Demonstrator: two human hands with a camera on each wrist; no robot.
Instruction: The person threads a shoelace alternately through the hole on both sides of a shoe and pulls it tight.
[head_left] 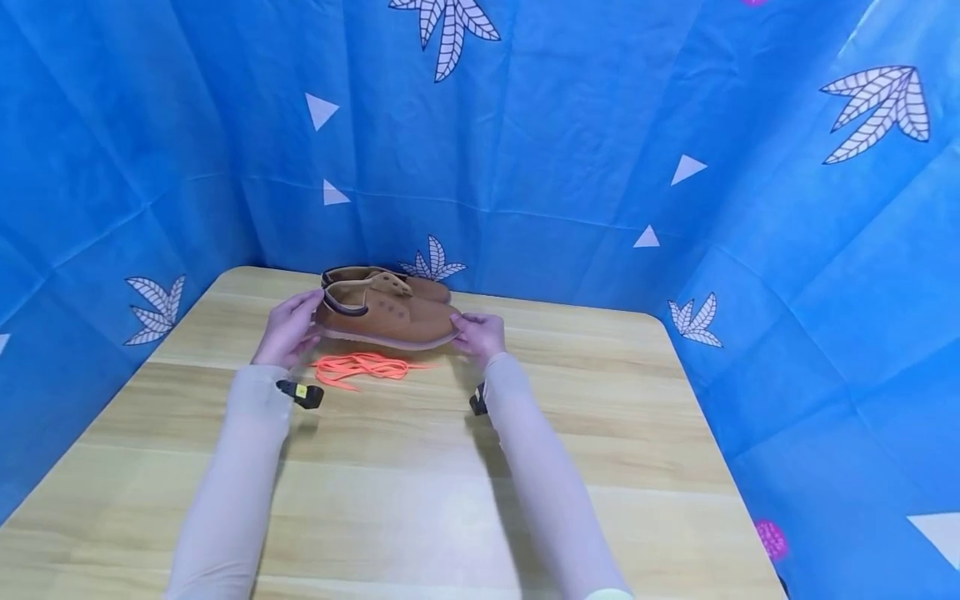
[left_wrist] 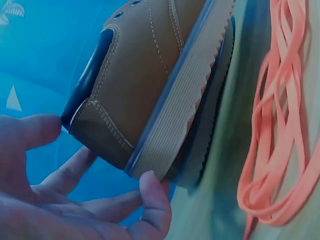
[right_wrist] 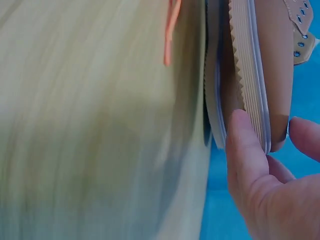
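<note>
A brown shoe (head_left: 423, 321) without laces, with a dark padded collar and a pale ridged sole (left_wrist: 167, 115), is held sole-down just above the table. My left hand (head_left: 287, 329) grips it at the heel, thumb by the collar and little finger against the sole edge. At the toe, my right hand (head_left: 482, 335) pinches it, thumb on the upper and a finger along the sole (right_wrist: 250, 75). A matching second shoe (head_left: 431, 289) is directly behind, mostly hidden by the first. Orange shoelaces (head_left: 360, 367) lie loosely bundled on the table in front of the held shoe.
The wooden table (head_left: 420, 500) has rounded far corners. A blue patterned curtain (head_left: 570, 150) hangs close behind its back edge and along both sides. Small black wrist cameras (head_left: 303, 394) are strapped at both sleeves.
</note>
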